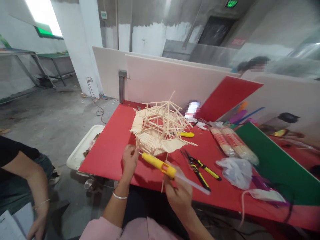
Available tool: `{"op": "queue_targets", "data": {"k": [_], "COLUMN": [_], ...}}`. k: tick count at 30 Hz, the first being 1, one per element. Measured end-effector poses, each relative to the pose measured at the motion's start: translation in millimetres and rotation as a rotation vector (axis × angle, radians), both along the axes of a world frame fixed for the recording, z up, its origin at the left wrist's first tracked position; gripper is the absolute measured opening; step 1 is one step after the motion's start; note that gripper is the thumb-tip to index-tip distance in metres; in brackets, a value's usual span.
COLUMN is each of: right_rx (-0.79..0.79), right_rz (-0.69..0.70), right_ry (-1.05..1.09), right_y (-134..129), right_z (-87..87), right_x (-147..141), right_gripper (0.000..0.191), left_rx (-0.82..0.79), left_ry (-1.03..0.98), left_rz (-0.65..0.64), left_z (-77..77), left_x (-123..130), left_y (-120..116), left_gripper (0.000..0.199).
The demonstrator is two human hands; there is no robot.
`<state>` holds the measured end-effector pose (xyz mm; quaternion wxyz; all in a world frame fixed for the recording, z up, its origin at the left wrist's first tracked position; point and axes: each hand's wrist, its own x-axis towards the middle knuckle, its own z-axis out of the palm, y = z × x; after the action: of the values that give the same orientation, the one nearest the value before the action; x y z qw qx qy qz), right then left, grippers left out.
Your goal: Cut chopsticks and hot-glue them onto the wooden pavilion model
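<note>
A lattice model of pale wooden sticks (163, 125) stands on the red tabletop in front of me, with rows of flat slats around its lower part. My right hand (180, 195) is wrapped round a yellow hot glue gun (157, 163), and a translucent glue stick (193, 184) juts from its back end. The gun's nozzle points left, at the fingertips of my left hand (130, 158). That hand is closed in a pinch beside the model's near left edge; whatever it pinches is too small to name. A thin loose stick (162, 186) hangs over the table's front edge near my right hand.
Yellow-black pliers (200, 168) lie right of the model. Beyond are packs of wooden sticks (232, 143), a plastic bag (236, 171), a lit phone (192, 109) and a green board (282, 163). A person's arm (37, 180) is at left, near a white bin (82, 146).
</note>
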<state>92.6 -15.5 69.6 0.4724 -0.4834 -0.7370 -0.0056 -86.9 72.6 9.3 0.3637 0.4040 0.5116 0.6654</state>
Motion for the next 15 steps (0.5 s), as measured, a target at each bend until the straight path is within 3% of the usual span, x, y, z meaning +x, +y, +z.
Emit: {"op": "queue_targets", "data": {"k": [2, 4, 10, 15], "right_rx": [-0.053, -0.095, -0.239, -0.311], "right_rz": [-0.109, -0.188, -0.238, -0.240], "right_ry": [0.066, 0.129, 0.370, 0.576], "right_y": [-8, -14, -12, 0], "right_z": [-1.6, -0.9, 12.7, 24.7], "right_x": [24, 46, 77, 90], "right_gripper": [0.019, 0.022, 0.031, 0.038], "left_rx": [0.009, 0.018, 0.061, 0.110], "left_ry": [0.190, 0.326, 0.405, 0.379], "left_rz": [0.078, 0.115, 0.009, 0.059], "left_z": [0.4, -0.9, -5.6, -1.9], "left_x": [-3, -3, 6, 6], "left_y": [8, 18, 43, 52], "left_gripper": [0.009, 0.020, 0.026, 0.032]}}
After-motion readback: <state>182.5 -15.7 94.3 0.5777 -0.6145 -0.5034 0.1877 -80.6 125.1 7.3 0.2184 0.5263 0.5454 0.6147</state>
